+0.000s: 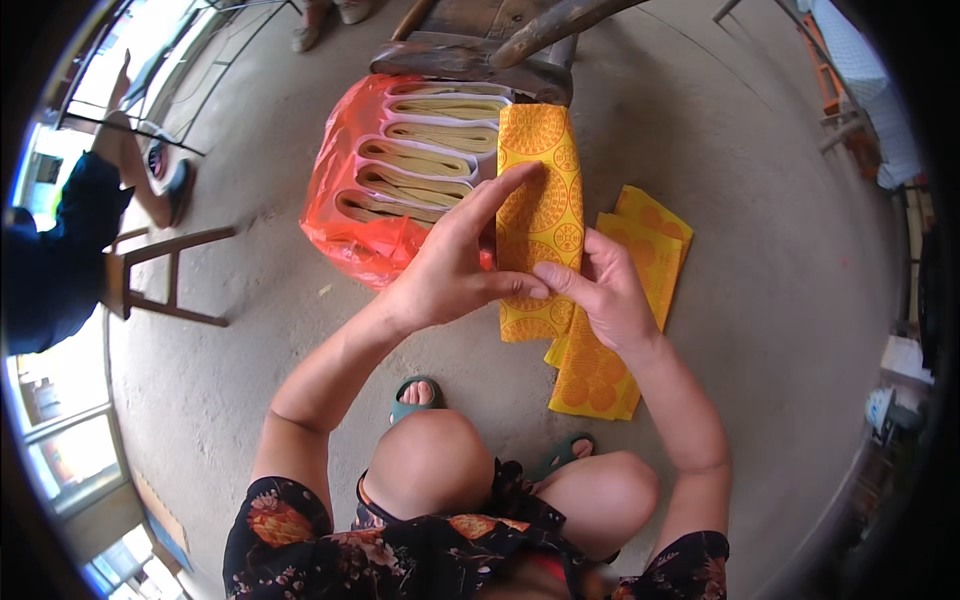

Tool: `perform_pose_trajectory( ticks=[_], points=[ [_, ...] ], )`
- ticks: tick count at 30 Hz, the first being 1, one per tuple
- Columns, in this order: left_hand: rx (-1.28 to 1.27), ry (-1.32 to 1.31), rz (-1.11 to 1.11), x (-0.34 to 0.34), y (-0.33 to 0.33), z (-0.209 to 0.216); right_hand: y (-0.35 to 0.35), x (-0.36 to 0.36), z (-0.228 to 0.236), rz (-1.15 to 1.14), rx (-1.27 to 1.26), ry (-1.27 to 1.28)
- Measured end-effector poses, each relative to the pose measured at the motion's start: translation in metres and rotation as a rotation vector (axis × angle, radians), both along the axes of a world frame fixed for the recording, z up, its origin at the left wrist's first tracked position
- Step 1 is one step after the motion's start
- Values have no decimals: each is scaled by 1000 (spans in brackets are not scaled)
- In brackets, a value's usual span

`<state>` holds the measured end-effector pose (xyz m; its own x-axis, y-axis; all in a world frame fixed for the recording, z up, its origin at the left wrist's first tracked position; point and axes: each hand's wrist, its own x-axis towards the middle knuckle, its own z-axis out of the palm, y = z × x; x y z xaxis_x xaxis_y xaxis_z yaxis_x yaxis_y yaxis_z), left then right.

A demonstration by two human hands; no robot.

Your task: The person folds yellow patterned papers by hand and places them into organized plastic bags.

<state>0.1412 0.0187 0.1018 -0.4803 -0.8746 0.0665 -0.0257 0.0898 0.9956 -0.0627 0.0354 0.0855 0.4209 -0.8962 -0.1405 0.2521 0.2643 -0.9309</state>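
Observation:
A long yellow folded paper strip (540,215) with red-orange round patterns is held upright between my two hands. My left hand (455,250) has its thumb across the strip's lower part and its index finger laid along the front; the other fingers are hidden. My right hand (607,290) pinches the strip's right edge, thumb in front and fingers behind. Below and to the right, more yellow patterned paper (610,370) lies in an overlapping pile on the floor. Left of the strip sits a red plastic bag (340,170) with several folded paper bundles (425,158) in white wrappers.
A dark wooden chair (470,55) stands at the far side, touching the bag's area. At left, another person (60,250) sits near a wooden stool (170,275). My sandalled foot (415,393) rests on the grey concrete floor (770,260). Assorted items line the right edge.

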Motion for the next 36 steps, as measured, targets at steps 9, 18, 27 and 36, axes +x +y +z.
perform_pose_trajectory(
  ticks=[9, 18, 27, 36],
  points=[
    [-242, -539, 223, 30, 22, 27, 14, 26, 44, 45, 53, 221],
    [-72, -130, -21, 34, 47, 2, 35, 41, 66, 35, -400, 727],
    [-546, -271, 455, 26, 47, 10, 36, 28, 41, 48, -191, 361],
    [243, 196, -28, 29, 56, 5, 30, 45, 55, -6, -636, 677]
  ],
)
